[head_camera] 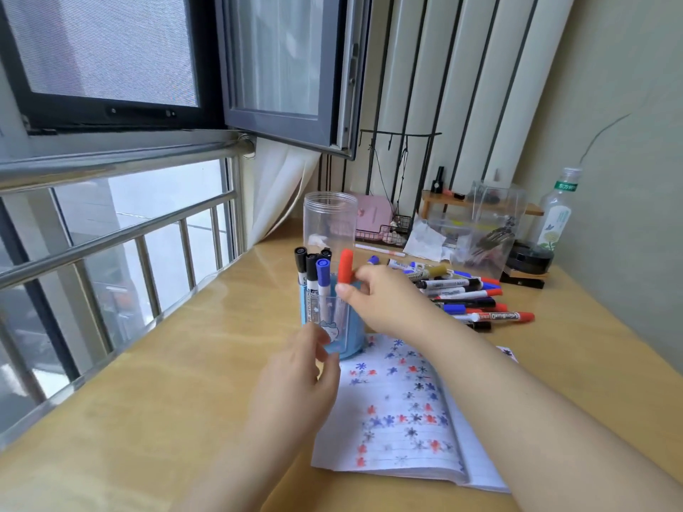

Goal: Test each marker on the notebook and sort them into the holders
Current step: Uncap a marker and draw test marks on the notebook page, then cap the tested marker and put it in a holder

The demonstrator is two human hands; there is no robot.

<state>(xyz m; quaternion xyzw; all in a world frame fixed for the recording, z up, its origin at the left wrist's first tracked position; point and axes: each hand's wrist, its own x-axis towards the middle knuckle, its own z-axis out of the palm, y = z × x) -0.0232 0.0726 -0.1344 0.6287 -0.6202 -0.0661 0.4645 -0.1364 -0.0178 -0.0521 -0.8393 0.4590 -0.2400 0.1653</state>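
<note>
Pinching a red-capped marker (pixel 346 266) cap-up, the right hand (pixel 384 301) lowers it into the blue holder (pixel 345 341) just below its grip, while the left hand (pixel 295 367), fingers loosely curled, steadies that holder.

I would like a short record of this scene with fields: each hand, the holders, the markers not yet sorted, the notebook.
right hand: pinches red-capped marker over the blue holder
left hand: fingers loosely curled, by the blue holder's base; contact unclear
blue holder: holds black- and blue-capped markers
clear jar: behind it; contents unclear
unsorted markers: piled right
notebook: open, red, blue, black marks
</note>
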